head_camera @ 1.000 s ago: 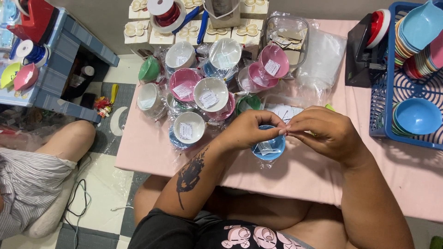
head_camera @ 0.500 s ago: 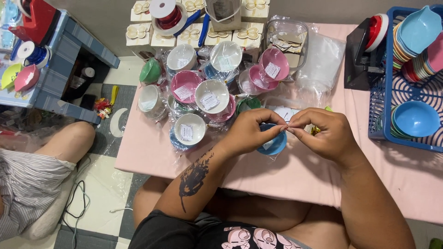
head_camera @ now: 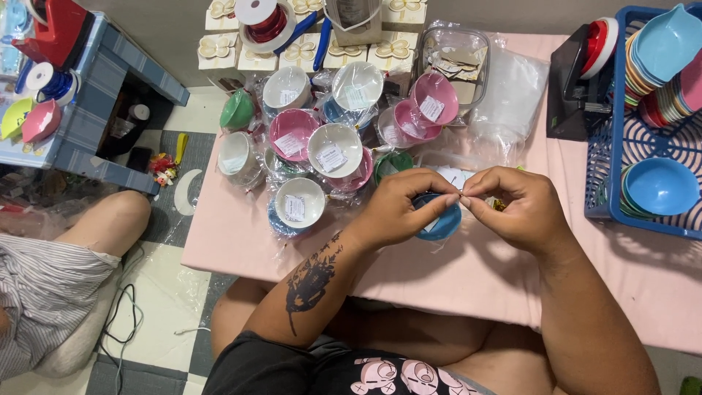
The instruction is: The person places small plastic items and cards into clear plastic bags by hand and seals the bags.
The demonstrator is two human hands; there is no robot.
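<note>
Both hands' fingers (head_camera: pixel 455 196) pinched together

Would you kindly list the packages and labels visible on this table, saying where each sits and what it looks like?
Wrapped bowls: pink, white, green and blue bowls in clear film, clustered at table centre-left.
Paper labels: small white rectangles inside the bowls.
Gift boxes: cream boxes with bow motifs, along the far edge.
Clear bags: flat transparent stack, right of the bowls.
Blue bowl: under the left hand and right hand, partly hidden.
</note>
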